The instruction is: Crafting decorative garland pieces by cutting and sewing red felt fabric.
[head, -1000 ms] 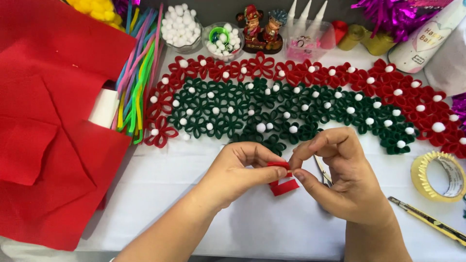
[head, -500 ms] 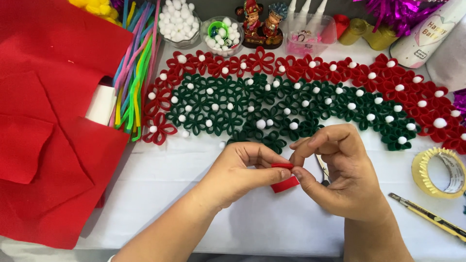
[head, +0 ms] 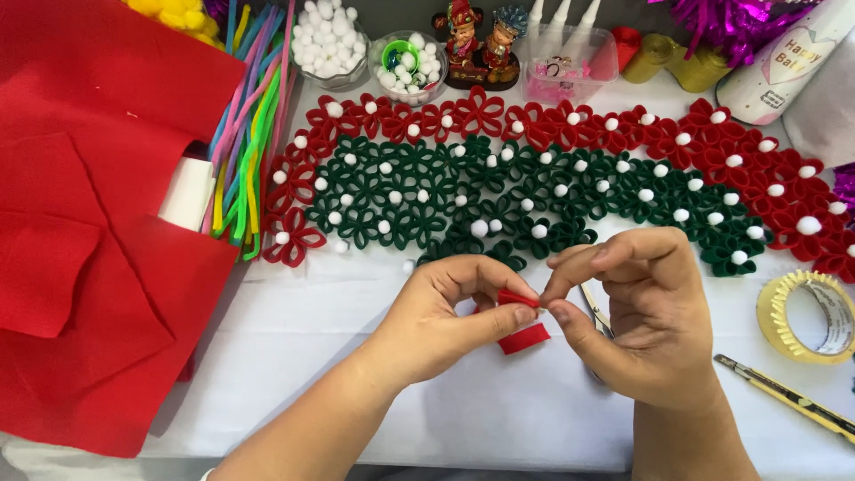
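Both hands meet over the white surface (head: 499, 419), fingertips drawn in around a small red felt strip (head: 521, 337). The left hand (head: 445, 321) pinches the upper end of the strip between thumb and forefinger; the right hand (head: 646, 316) closes thumb and forefinger on the same end from the other side, so the two pinches nearly touch. The lower part of the strip shows below the left thumb — whether it rests on the surface or hangs just above it cannot be told.

Just beyond the fingertips lies a wide arc of looped flowers, dark green flowers (head: 427, 200) on the inner rows and red flowers (head: 570, 125) along the outer edge, each with a white pompom at its centre. A pair of small metal scissors (head: 595, 313) lies partly hidden under the right hand's fingers. To the right of the right hand sit a roll of yellow tape (head: 806, 316) and a utility knife (head: 784, 398). Well to the left of the left hand lie sheets of red felt (head: 80, 267), and beyond them a bundle of coloured pipe cleaners (head: 249, 134). Farther back stand a glass bowl of white pompoms (head: 328, 44) and two small figurines (head: 481, 40).
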